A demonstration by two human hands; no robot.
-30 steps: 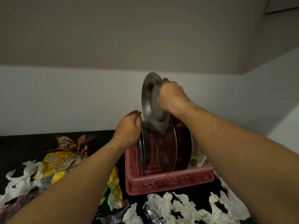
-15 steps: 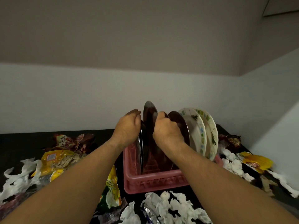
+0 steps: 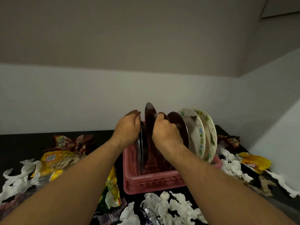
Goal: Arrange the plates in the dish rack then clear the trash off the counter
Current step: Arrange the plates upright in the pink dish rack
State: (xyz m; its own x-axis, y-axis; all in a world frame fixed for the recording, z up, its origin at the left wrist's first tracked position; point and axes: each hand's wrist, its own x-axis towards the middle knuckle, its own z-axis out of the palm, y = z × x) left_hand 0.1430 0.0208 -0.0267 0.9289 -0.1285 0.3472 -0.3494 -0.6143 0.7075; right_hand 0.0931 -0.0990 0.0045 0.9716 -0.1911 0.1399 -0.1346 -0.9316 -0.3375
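Right hand (image 3: 167,135) grasps a steel plate (image 3: 150,117) standing on edge in the pink dish rack (image 3: 154,182); left hand (image 3: 128,130) steadies the neighbouring plate's (image 3: 142,143) rim, just left.

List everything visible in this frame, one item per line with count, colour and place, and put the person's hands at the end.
dish rack: one, pink, centre of the counter.
metal plates: at least three, dark steel, upright in the rack's left and middle slots; exact count hidden by the hands.
patterned plates: two, white with green and blue marks, upright at the rack's right end.
snack wrappers: several, yellow, brown and green, left of the rack, with more on the right.
crumpled tissue: many pieces, white, scattered in front of and on both sides of the rack.
counter: one, black.
left hand: on the leftmost metal plates.
right hand: gripping a plate in the middle slots.
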